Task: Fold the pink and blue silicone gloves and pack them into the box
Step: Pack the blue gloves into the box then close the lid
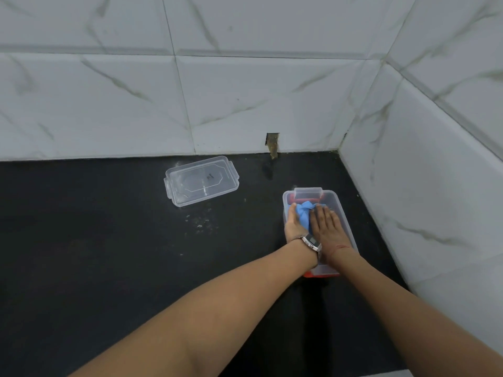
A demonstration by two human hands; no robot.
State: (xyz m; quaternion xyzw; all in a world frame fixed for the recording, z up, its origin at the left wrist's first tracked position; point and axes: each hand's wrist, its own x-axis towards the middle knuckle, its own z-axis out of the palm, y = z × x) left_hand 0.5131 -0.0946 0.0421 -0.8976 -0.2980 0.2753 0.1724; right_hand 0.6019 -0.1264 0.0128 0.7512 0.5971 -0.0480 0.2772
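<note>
Both hands hide most of the box's (343, 213) inside. Left hand (294, 223) and right hand (326, 225) press flat, fingers spread, on the bunched blue glove (304, 210); the box runs lengthwise away from the person.

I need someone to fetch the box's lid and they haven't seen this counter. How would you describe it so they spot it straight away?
Start at the black countertop where it meets the tiled back wall. Near that wall, left of the clear box both hands are pressing into, lies the lid. It is a shallow, transparent rectangle with small tabs at its ends, lying alone and holding nothing.
</note>
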